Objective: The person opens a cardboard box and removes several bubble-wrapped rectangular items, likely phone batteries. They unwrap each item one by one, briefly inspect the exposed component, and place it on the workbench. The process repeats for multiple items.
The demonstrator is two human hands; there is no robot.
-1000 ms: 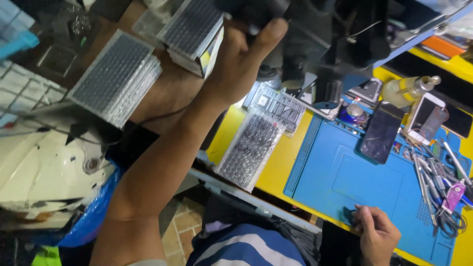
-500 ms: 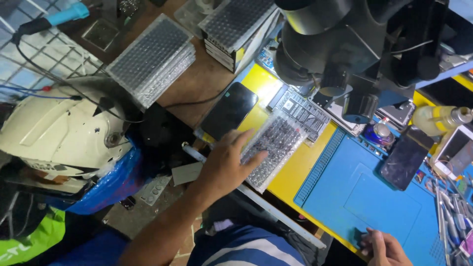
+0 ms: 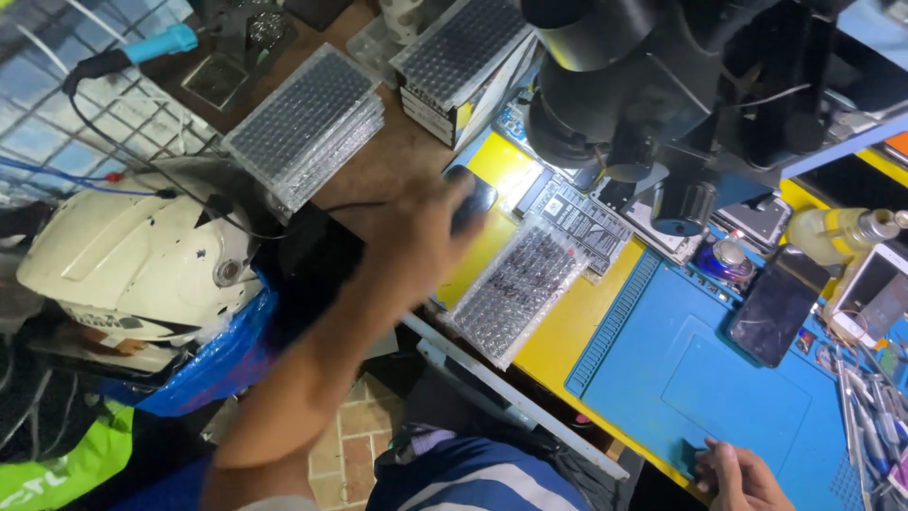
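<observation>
My left hand (image 3: 421, 241), blurred by motion, reaches across the yellow bench top onto a black phone (image 3: 471, 201) lying at the bench's left edge. Its fingers cover the phone's near end, and the grip is too blurred to judge. Just right of that hand lies a clear bubble-wrap packet of small parts (image 3: 520, 289). My right hand (image 3: 742, 478) rests with loosely curled fingers on the front edge of the blue work mat (image 3: 719, 378), with nothing visible in it.
A black microscope head (image 3: 662, 85) overhangs the bench. Stacks of clear parts trays (image 3: 307, 123) stand at the back left. A white helmet (image 3: 132, 251) sits left. A dark phone (image 3: 777, 308), a bottle (image 3: 837, 232) and hand tools (image 3: 870, 416) lie on the right.
My left hand came down from the upper trays, passed over the bubble-wrap packet and now lies further back on the black phone. My right hand stayed at the mat's front edge.
</observation>
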